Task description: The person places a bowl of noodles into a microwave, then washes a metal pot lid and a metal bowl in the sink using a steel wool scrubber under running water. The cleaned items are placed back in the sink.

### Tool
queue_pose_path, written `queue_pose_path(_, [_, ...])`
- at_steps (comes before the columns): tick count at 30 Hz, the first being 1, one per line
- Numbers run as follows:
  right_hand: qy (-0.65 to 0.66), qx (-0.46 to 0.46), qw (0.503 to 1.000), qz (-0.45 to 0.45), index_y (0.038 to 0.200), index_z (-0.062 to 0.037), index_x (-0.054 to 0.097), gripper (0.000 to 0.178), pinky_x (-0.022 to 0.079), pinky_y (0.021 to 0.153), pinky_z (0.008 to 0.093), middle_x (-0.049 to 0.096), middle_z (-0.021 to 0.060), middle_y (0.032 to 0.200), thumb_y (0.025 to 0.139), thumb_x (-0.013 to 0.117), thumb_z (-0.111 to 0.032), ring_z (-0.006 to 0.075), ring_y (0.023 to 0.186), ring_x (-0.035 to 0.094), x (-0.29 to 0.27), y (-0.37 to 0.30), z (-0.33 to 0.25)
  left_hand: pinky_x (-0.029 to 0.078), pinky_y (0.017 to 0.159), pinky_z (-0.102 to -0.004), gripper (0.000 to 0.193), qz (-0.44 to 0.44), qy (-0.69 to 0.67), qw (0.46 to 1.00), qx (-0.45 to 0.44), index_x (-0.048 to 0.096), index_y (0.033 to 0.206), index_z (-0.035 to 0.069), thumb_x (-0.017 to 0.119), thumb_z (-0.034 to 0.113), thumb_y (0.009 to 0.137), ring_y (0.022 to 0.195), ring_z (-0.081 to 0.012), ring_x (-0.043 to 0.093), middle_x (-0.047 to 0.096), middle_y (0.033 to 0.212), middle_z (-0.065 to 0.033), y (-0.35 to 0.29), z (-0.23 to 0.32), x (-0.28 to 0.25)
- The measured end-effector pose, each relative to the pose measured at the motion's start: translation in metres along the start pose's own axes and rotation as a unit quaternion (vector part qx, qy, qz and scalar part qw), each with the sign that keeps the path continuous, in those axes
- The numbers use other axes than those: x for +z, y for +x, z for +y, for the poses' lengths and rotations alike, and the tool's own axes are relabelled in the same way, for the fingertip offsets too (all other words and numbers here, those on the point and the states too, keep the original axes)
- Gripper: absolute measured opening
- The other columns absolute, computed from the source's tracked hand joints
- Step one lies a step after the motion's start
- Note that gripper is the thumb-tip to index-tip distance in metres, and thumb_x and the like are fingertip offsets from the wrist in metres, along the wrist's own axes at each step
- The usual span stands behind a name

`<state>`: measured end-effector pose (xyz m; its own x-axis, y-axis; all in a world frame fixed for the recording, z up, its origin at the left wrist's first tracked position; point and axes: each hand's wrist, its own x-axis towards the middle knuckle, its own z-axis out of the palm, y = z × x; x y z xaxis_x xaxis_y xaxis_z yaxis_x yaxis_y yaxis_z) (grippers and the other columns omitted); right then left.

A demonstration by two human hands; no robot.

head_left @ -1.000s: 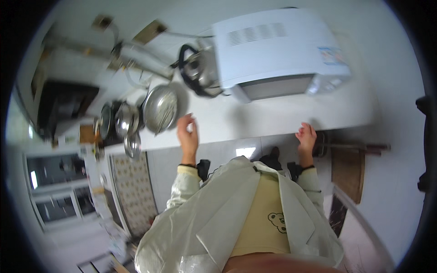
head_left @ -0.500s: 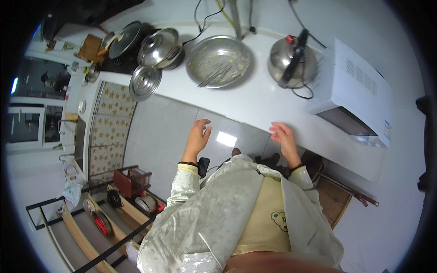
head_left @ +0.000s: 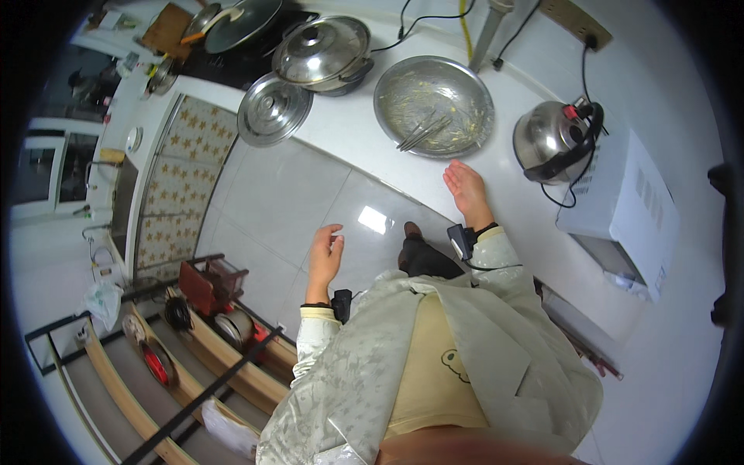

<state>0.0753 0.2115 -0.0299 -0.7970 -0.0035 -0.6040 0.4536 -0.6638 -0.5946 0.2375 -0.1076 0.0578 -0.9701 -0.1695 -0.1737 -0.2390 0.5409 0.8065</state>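
Over the white counter's front edge, my right hand (head_left: pixel 466 190) is stretched out with nothing in it. Its fingertips come close to the rim of a wide metal basin (head_left: pixel 389 116). Inside that basin lie chopsticks (head_left: pixel 425 132), and yellowish smears cover its inner surface. My left hand (head_left: pixel 325 260) hangs above the grey floor, empty, with its fingers loosely curved and the thumb apart. Left of the basin stands a lidded steel pot (head_left: pixel 322 50). A loose metal lid (head_left: pixel 273 110) rests by the counter edge next to the pot.
A steel kettle (head_left: pixel 546 139) with a black handle stands right of the basin, beside a white microwave (head_left: pixel 639 209). A wok with a lid (head_left: pixel 244 23) sits on the black stove at far left. A black-framed rack (head_left: pixel 194 422) with wooden slats is at lower left.
My view has shifted along the counter, so the kettle and microwave sit further right. My right hand has reached forward over the counter toward the basin. My left hand stays empty.
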Motion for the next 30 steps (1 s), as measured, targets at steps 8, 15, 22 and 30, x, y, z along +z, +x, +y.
queue_pose_path(8, [0.036, -0.017, 0.999, 0.026, 0.099, -0.0009, 0.057, 0.015, 0.053, 0.086, 0.0366, 0.061, 0.0087, 0.096, 0.087, 0.063, -0.008, 0.0222, 0.092, 0.061, 0.001, 0.031, 0.009, 0.050, 0.070, -0.0330, 0.024, 0.054, 0.081, 0.993, -0.072, 0.059, 0.111, 0.004, 0.058, 0.010, 0.088, 0.085, -0.0258, 0.064, 0.058, 0.107, -0.0145, 0.009, 0.006, -0.033])
queue_pose_path(15, [0.011, -0.087, 0.995, 0.050, 0.080, -0.0068, 0.054, 0.012, 0.052, 0.074, 0.0307, 0.056, 0.0034, 0.078, 0.087, 0.064, -0.007, 0.0151, 0.074, 0.057, 0.005, 0.041, 0.012, 0.050, 0.073, -0.0310, 0.025, 0.049, 0.057, 0.995, -0.071, 0.059, 0.114, 0.006, 0.058, 0.010, 0.090, 0.087, -0.0212, 0.060, 0.056, 0.108, -0.0115, 0.036, 0.022, -0.044])
queue_pose_path(22, [-0.083, -0.135, 0.984, 0.082, 0.075, -0.0098, 0.052, 0.016, 0.045, 0.063, 0.0220, 0.052, -0.0018, 0.071, 0.087, 0.061, -0.007, 0.0084, 0.067, 0.050, -0.012, -0.045, -0.003, 0.047, 0.081, -0.0290, 0.024, 0.013, -0.083, 0.994, -0.065, 0.058, 0.114, 0.003, 0.056, 0.016, 0.093, 0.089, -0.0158, 0.058, 0.059, 0.106, -0.0065, 0.063, -0.025, -0.069])
queue_pose_path(30, [-0.101, -0.111, 0.988, 0.026, 0.081, -0.0092, 0.057, 0.009, 0.044, 0.058, 0.0197, 0.060, -0.0010, 0.076, 0.089, 0.058, -0.004, 0.0064, 0.064, 0.054, 0.044, -0.151, 0.050, 0.046, 0.084, -0.0285, 0.042, -0.188, -0.289, 0.935, -0.080, 0.051, 0.125, 0.001, 0.053, 0.031, 0.096, 0.091, -0.0151, 0.059, 0.061, 0.105, -0.0078, 0.076, -0.054, -0.110])
